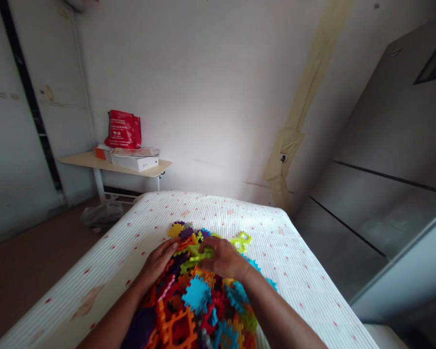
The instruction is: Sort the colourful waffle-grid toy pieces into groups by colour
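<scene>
A heap of bright plastic interlocking pieces (pixel 198 300), orange, blue, purple, red and green, lies on a white ribbed mattress (pixel 305 271). My left hand (pixel 159 259) rests on the heap's left side, fingers stretched out over orange and purple pieces. My right hand (pixel 223 257) sits on the heap's far middle, its fingers curled round a lime-green piece (pixel 196 254). A yellow-green open-frame piece (pixel 241 240) lies just beyond my right hand. A blue toothed piece (pixel 196 294) lies on top between my forearms.
A small side table (pixel 112 165) by the far wall carries a red bag (pixel 123 128) and flat white boxes (pixel 136 160). A plastic bag (pixel 101 213) lies on the brown floor below it. A tall grey fridge (pixel 392 160) stands close on the right.
</scene>
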The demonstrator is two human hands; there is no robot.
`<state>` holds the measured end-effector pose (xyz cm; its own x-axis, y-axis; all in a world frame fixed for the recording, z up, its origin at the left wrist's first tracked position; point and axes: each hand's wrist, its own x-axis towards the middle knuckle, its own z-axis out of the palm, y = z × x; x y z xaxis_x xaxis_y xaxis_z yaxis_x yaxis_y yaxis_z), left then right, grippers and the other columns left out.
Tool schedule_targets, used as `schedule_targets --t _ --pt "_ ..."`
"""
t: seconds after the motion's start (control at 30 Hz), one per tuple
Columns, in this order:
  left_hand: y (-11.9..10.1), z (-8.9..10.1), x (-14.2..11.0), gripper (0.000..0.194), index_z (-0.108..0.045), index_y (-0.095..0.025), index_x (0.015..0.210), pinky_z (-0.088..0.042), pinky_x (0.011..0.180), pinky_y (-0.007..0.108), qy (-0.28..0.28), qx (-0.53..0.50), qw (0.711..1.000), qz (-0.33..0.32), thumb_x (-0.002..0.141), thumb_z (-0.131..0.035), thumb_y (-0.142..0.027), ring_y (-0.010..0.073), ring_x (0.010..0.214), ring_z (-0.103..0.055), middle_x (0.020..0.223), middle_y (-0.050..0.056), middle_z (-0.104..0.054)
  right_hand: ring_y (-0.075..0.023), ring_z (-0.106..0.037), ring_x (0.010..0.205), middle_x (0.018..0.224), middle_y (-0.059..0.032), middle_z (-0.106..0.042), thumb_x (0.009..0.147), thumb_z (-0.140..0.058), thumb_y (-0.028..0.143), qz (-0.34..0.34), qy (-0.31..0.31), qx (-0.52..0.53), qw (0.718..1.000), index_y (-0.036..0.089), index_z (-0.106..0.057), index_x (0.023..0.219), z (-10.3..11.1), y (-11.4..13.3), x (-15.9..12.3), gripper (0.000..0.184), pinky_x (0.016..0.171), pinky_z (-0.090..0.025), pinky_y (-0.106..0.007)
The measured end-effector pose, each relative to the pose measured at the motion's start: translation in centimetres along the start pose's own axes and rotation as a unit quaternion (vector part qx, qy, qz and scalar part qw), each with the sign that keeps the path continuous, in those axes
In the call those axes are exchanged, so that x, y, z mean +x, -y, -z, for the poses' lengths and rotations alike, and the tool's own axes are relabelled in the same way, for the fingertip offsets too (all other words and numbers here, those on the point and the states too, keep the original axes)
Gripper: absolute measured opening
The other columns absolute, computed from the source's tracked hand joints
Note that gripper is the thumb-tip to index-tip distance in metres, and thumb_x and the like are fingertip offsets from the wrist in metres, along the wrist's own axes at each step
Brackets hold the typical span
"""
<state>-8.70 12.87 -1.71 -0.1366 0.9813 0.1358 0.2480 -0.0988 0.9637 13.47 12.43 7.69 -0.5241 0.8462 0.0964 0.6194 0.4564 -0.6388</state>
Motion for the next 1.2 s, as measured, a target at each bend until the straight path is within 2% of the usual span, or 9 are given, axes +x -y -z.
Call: schedule_targets --t 0.1,0.3,0.4,0.47,0.6,0.77,0.9,1.0,1.2 --pt "-0.2 0.7 0.0 0.050 -0.066 -0.017 0.102 -0.037 0.103 0.038 -0.002 -0.036 0.999 0.009 0.074 -0.053 -0.056 0.0250 0.114 -0.056 0.111 0.008 -0.068 -0.0188 -0.058 0.086 0.096 -0.0017 -0.063 0.066 -0.070 0.029 0.049 -0.027 -0.077 0.995 0.025 -0.064 0.095 -1.4 2.3 -2.1 0.030 0.075 -0.044 -0.029" --pt "-0.2 1.7 -0.2 0.039 -0.067 -0.016 0.097 -0.044 0.097 0.032 -0.015 -0.100 0.994 0.032 0.075 -0.054 -0.046 0.0222 0.109 -0.059 0.108 0.007 -0.069 -0.0269 -0.058 0.091 0.099 -0.0071 -0.064 0.069 -0.066 0.044 0.135 0.000 -0.201 0.970 0.023 -0.063 0.097 -5.1 4.8 -5.6 0.035 0.085 -0.041 -0.047" --pt "-0.2 1.8 -0.2 0.035 -0.069 -0.016 0.092 -0.047 0.094 0.032 -0.024 -0.118 0.992 0.037 0.071 -0.059 -0.042 0.0236 0.105 -0.061 0.104 0.007 -0.071 -0.0277 -0.055 0.101 0.112 -0.0073 -0.061 0.074 -0.060 0.049 0.201 0.003 -0.189 0.961 0.025 -0.058 0.111 -5.8 5.3 -7.3 0.043 0.096 -0.033 -0.053" --pt "0.0 1.9 -0.2 0.034 -0.068 -0.017 0.092 -0.047 0.093 0.034 -0.020 -0.128 0.991 0.038 0.070 -0.059 -0.042 0.0244 0.105 -0.061 0.103 0.006 -0.071 -0.0253 -0.054 0.105 0.116 -0.0052 -0.060 0.076 -0.060 0.047 0.213 -0.015 -0.151 0.965 0.027 -0.054 0.118 -5.3 5.1 -8.1 0.047 0.099 -0.032 -0.048" --pt "0.5 2.6 0.0 0.036 -0.069 -0.017 0.090 -0.045 0.096 0.038 -0.006 -0.169 0.984 0.046 0.066 -0.065 -0.043 0.0257 0.102 -0.063 0.100 0.008 -0.072 -0.0185 -0.056 0.103 0.113 -0.0032 -0.062 0.081 -0.054 0.026 0.143 -0.098 -0.087 0.981 0.026 -0.059 0.111 -2.1 1.5 -9.5 0.030 0.090 -0.043 -0.031" --pt "1.4 3.1 0.3 0.036 -0.070 -0.017 0.082 -0.045 0.096 0.039 -0.027 -0.192 0.979 0.061 0.058 -0.070 -0.044 0.0270 0.100 -0.064 0.094 0.008 -0.073 -0.0224 -0.061 0.096 0.103 -0.0095 -0.065 0.085 -0.049 0.032 -0.045 -0.249 -0.083 0.964 0.020 -0.063 0.102 1.7 -8.8 -12.3 0.025 0.086 -0.048 -0.035" --pt "1.3 2.7 0.0 0.039 -0.070 -0.020 0.091 -0.042 0.100 0.035 -0.012 -0.137 0.989 0.059 0.063 -0.067 -0.048 0.0257 0.108 -0.060 0.104 0.006 -0.071 -0.0260 -0.058 0.104 0.110 -0.0118 -0.063 0.085 -0.048 0.043 -0.130 -0.301 -0.082 0.941 0.019 -0.062 0.108 1.9 -14.7 -14.1 0.036 0.089 -0.047 -0.039" --pt "0.6 2.5 -0.4 0.042 -0.070 -0.021 0.090 -0.042 0.100 0.036 -0.026 -0.083 0.995 0.057 0.062 -0.066 -0.051 0.0277 0.109 -0.059 0.104 0.006 -0.071 -0.0276 -0.056 0.108 0.112 -0.0115 -0.063 0.084 -0.049 0.046 -0.146 -0.282 -0.097 0.943 0.019 -0.062 0.112 0.7 -14.9 -13.6 0.040 0.094 -0.043 -0.042" --pt "0.2 3.0 -1.3 0.036 -0.069 -0.019 0.087 -0.044 0.098 0.037 -0.033 -0.152 0.984 0.089 0.061 -0.063 -0.044 0.0273 0.109 -0.059 0.103 0.007 -0.071 -0.0246 -0.058 0.103 0.111 -0.0102 -0.062 0.082 -0.053 0.046 -0.098 -0.210 0.027 0.972 0.019 -0.057 0.118 -2.2 -9.5 -12.4 0.046 0.091 -0.045 -0.038"
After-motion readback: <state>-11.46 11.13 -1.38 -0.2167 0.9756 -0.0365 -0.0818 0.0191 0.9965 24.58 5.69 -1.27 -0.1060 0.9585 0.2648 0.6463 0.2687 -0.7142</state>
